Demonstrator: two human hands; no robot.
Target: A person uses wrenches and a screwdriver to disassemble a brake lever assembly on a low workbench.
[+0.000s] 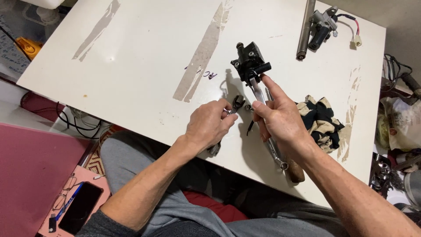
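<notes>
Gripping stiff, heavy steel wrenches mid-shank: right hand [280, 120] long wrench [263, 109] on black part [250, 59], left hand [208, 125] short wrench [234, 105], centre frame

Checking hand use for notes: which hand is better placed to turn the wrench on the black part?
Probably right: the right hand grips the wrench seated on the black part; the left hand holds another tool.

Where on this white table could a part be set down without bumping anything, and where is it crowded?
Free: the far-left stretch of the white table, between the two scuffed streaks. Also the patch between the black part and the metal tube. Crowded: around the left hand, right hand, wrench and patterned rag.
</notes>
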